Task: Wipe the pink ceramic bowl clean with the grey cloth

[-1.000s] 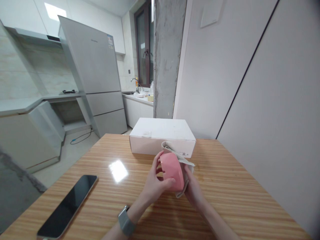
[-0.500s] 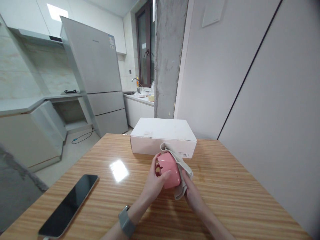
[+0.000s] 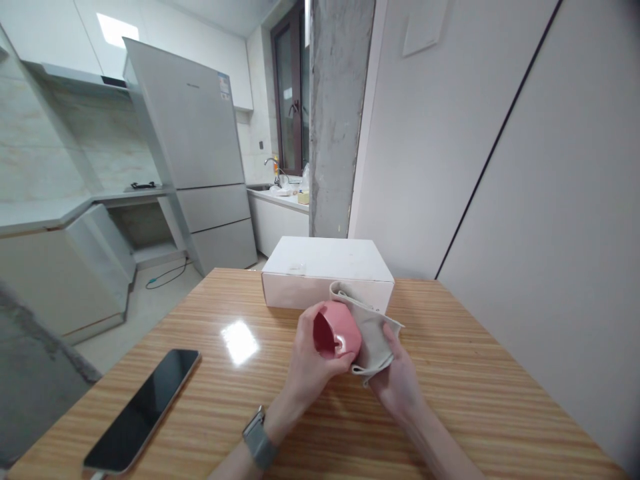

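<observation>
Left hand (image 3: 313,353) holds pink container (image 3: 346,328), opening turned leftward; right hand (image 3: 397,380) holds grey cloth (image 3: 374,339) against it. White box (image 3: 325,263) behind, on table (image 3: 465,393); phone (image 3: 143,411) at left.

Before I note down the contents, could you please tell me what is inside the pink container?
Only part of the inner wall of the pink container shows. The left hand and the container's own side cover the rest, so anything deeper cannot be seen.
</observation>
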`<state>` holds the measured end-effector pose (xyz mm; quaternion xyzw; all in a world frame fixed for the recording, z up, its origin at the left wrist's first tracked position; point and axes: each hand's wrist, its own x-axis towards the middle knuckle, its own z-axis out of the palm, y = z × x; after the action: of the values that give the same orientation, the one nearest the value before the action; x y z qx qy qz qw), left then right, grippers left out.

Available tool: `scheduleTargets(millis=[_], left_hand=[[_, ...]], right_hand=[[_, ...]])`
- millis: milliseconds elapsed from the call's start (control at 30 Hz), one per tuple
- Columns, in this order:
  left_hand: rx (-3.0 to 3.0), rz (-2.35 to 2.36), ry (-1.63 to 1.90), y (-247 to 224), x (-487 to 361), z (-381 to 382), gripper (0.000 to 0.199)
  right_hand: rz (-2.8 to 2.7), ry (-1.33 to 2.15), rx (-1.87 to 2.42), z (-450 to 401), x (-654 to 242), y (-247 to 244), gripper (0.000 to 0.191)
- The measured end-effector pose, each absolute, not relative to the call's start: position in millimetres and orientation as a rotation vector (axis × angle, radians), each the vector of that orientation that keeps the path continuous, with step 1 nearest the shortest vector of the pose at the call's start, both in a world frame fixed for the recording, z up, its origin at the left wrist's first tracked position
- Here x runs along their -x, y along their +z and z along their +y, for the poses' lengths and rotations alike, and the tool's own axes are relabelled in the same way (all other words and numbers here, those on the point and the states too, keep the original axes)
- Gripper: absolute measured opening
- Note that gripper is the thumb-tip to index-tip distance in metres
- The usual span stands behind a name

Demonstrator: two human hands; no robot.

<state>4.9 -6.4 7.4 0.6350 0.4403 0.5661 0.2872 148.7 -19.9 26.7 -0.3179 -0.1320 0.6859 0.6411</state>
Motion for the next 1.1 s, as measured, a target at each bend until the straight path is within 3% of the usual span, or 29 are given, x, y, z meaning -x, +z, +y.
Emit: scheduleTargets(millis=[267,467,667,800,967,1033,1100], left_hand=[[-1.456,1.268,1.48,8.6,4.9,4.5,0.081],[-1.37,1.161,1.404,8.6,-2.9,0.6,0.076],[-1.384,1.112,1.334,5.1,-13.7,-6.8,0.073],[-1.435,1.127,1.307,9.6,-22.7,-11.1,0.079],[-1.765,1.098,1.208,22.2,-50.8,-8.8,0.097],[-1.94,1.056,1.151,28.5,-70.1,-5.5,0.099],[-2.068,1.018,1.097,33.4,-92.2,-2.0,0.098]], right_hand=[[-0.112,1.556,0.842,-37.4,-208.9,32.1,0.025],[-0.108,1.81,0.989,-79.2,-272.6,11.7,0.019],[-0.222,1.917,1.215,-113.0,-309.1,2.7,0.022],[-0.617,1.727,1.485,-117.1,-331.9,-9.5,0.026],[-1.216,0.916,1.708,-108.0,-351.4,-22.3,0.068],[-1.279,0.806,1.706,-106.3,-353.7,-24.6,0.081],[-1.263,0.908,1.647,-106.6,-353.3,-25.7,0.087]])
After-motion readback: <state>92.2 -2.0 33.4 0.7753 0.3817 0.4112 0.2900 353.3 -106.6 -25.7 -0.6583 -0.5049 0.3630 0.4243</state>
